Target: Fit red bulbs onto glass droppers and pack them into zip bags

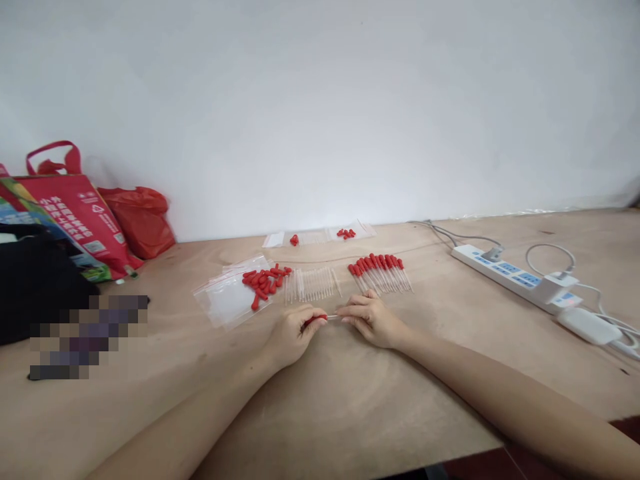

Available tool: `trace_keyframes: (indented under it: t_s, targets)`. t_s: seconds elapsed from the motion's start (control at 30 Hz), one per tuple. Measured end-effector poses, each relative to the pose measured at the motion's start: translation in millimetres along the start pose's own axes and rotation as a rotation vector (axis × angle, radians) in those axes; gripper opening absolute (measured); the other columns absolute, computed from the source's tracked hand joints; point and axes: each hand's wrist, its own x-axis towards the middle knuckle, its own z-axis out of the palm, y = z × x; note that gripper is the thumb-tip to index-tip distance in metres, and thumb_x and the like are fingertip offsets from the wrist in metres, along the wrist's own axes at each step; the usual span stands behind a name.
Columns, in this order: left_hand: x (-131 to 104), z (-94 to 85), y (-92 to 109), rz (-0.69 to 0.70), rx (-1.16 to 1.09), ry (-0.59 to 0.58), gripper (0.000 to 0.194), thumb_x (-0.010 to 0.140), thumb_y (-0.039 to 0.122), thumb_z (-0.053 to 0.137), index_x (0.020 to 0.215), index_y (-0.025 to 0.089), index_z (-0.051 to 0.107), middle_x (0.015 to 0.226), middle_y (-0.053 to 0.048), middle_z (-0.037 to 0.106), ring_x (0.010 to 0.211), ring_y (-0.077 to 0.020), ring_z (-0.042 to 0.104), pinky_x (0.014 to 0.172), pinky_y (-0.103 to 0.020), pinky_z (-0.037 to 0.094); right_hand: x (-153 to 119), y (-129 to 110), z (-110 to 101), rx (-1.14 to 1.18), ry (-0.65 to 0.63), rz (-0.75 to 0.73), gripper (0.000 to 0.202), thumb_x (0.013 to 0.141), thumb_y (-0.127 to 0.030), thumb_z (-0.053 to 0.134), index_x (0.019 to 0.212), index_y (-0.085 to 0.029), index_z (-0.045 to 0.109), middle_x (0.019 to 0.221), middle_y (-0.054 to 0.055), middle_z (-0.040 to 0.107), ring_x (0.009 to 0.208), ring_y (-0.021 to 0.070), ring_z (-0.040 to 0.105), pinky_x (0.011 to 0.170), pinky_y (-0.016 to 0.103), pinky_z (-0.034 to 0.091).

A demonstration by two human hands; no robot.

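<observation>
My left hand [295,333] pinches a red rubber bulb [320,319] near the middle of the table. A thin clear glass tube [333,317] runs from the bulb to my right hand [373,320], whose fingers close on its other end. Whether the tube sits inside the bulb or only touches it, I cannot tell. Beyond my left hand lies a pile of loose red bulbs [263,281], beside a row of bare clear tubes [313,285]. Past my right hand, several droppers with red bulbs [381,270] lie side by side, bulbs away from me.
Flat clear zip bags [227,293] lie left of the loose bulbs. Near the wall are more bags [320,237] with red bulbs. A white power strip [515,275] with cables and plugs is at the right. A red shopping bag [75,213] and a black bag [40,287] stand left.
</observation>
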Motion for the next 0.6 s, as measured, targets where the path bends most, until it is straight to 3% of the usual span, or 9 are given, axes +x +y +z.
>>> trace_keyframes:
  t_s: [0.3,0.6]
  targets:
    - [-1.3,1.1,3.0,0.044,0.043,-0.043,0.019,0.084,0.024,0.044,0.079,0.015,0.060,0.068,-0.001,0.059,0.059,-0.0111,0.052,0.057,-0.022,0.040,1.4,-8.2,-2.8,-0.182,-0.035,-0.022,0.022,0.085,-0.020,0.040,0.090,-0.018,0.061,0.075,0.002,0.058,0.063,0.0105,0.046,0.065,0.029,0.022]
    - [-4.5,2.7,4.3,0.203,0.099,-0.035,0.017,0.084,0.022,0.043,0.078,0.014,0.057,0.068,-0.003,0.057,0.060,-0.0118,0.051,0.058,-0.022,0.040,2.8,-19.5,-0.3,-0.213,-0.092,-0.029,0.022,0.084,-0.017,0.036,0.074,-0.015,0.055,0.070,0.001,0.055,0.059,0.0101,0.040,0.065,0.028,0.019]
